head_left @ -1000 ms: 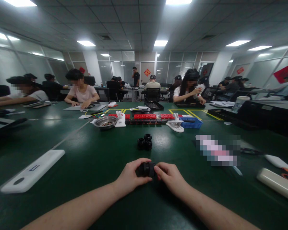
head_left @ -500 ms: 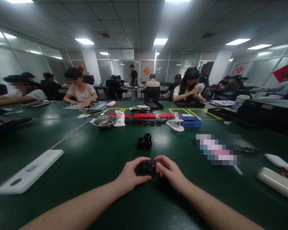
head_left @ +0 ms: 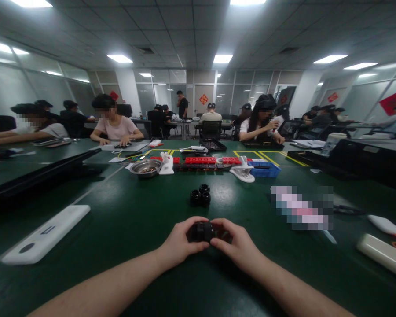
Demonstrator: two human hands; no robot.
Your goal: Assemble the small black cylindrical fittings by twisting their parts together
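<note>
In front of me, a small black ribbed cylindrical part (head_left: pixel 201 231) lies sideways just over the table. My left hand (head_left: pixel 184 237) grips its left end between thumb and fingers. From the other side my right hand (head_left: pixel 231 237) closes around the right end, thumb low and fingertips high; some of its fingers are hidden behind. A cluster of three glossy black ring-shaped parts (head_left: pixel 200 195) rests on the green table (head_left: pixel 145 207) a little beyond my hands.
Farther back are a metal bowl (head_left: pixel 145 168) of small pieces, two white stands, red strips (head_left: pixel 200 160) and a blue bin (head_left: pixel 265 169). At left lie a long white device (head_left: pixel 48 235) and a dark panel (head_left: pixel 36 176). A beige bar (head_left: pixel 383 255) is at right. Co-workers sit across.
My right fingers have shifted from a pinch at the part's end to a wider hold around it. At left, the dark panel has swung farther into view. My view has shifted slightly.
</note>
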